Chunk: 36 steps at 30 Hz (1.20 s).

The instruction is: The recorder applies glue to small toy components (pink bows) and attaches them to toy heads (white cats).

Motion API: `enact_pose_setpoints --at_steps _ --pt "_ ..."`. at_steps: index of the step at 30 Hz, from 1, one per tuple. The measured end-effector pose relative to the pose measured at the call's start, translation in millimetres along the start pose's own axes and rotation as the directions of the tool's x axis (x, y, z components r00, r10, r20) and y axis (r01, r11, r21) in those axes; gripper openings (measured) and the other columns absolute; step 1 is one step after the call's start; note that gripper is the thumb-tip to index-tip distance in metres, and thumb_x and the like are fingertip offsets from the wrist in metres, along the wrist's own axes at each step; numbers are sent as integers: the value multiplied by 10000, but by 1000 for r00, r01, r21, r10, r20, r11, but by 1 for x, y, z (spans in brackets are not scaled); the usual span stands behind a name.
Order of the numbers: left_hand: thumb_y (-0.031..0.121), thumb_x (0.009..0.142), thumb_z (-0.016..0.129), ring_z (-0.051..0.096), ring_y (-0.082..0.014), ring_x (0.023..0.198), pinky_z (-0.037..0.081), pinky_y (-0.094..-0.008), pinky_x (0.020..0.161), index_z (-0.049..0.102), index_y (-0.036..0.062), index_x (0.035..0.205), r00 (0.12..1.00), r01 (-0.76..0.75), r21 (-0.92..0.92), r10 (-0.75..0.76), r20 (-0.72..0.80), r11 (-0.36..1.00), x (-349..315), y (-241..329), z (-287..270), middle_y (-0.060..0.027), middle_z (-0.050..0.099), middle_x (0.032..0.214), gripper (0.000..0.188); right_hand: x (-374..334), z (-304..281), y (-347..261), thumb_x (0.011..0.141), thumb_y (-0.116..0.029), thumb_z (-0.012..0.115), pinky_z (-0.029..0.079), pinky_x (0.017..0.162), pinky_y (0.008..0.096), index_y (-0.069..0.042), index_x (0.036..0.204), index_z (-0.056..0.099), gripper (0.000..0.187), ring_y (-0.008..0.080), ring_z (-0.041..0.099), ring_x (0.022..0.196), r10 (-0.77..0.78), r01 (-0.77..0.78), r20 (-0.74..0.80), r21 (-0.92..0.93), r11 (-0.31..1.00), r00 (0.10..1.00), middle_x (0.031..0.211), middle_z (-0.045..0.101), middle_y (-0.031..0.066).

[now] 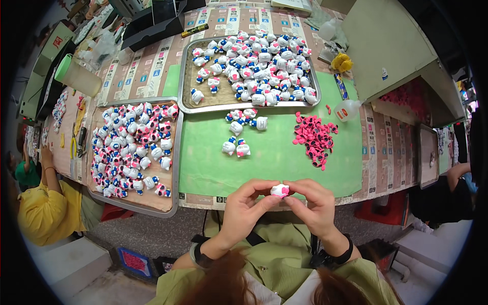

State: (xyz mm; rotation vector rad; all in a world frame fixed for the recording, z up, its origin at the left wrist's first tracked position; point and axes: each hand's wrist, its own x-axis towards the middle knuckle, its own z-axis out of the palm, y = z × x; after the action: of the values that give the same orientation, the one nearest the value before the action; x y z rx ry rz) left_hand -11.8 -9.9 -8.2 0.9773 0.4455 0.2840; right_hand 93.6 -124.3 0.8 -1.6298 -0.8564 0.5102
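On my feed, a green mat (213,173) lies under the far tray (192,79), which holds heaped white-and-blue figurines (272,66); the left tray (177,168) is crowded with similar ones, many showing pink. I see the left hand (246,206) and right hand (315,206) pinching one white-and-pink figurine (279,191) by the mat's near edge.

Both hands (244,205) (315,206) pinch before the torso, fingertips (275,184) nearly meeting.

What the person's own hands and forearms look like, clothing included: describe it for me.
The left grip and right grip are ungloved human hands. A black band circles the left wrist, and another dark band circles the right. The sleeves are light green fabric. No cables or markings show on either forearm.
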Motion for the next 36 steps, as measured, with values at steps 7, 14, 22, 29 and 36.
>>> enact_pose_setpoints --at_steps 7,14,22,29,36 --pt "-12 782 547 516 -112 863 454 -224 750 529 -26 1017 996 -83 60 81 39 995 -1 -5 -3 -72 521 940 237 -3 -3 3 681 11 618 452 581 248 12 929 607 248 165 580 682 -21 21 13 14 1000 1000 788 608 114" --pt "-7 792 533 519 -116 857 452 -234 754 523 -29 1027 995 -91 45 89 39 995 -2 -4 -4 -76 521 954 236 -3 -1 5 664 -3 640 448 596 253 8 936 604 275 170 570 691 -55 55 5 22 998 998 792 596 108" --pt "36 844 454 507 -120 909 429 -248 776 413 -37 1129 990 110 -326 -74 121 939 6 -5 -3 -79 511 998 297 3 10 -1 593 19 650 386 553 280 -17 1001 565 418 199 467 653 -295 273 -6 -364 890 955 796 493 65" --pt "92 853 456 512 -116 892 437 -246 766 391 -23 1116 981 164 -398 -108 159 903 6 -8 -4 -67 514 981 294 6 17 -7 578 23 647 380 536 294 8 939 571 370 209 464 631 -390 350 5 -453 820 921 740 497 69" --pt "116 855 456 510 -104 863 438 -234 740 407 -3 1086 980 178 -428 -119 160 886 8 -8 -3 -46 513 949 265 9 18 -7 578 17 647 380 517 299 25 924 566 355 215 463 605 -418 377 32 -499 780 908 727 493 73"
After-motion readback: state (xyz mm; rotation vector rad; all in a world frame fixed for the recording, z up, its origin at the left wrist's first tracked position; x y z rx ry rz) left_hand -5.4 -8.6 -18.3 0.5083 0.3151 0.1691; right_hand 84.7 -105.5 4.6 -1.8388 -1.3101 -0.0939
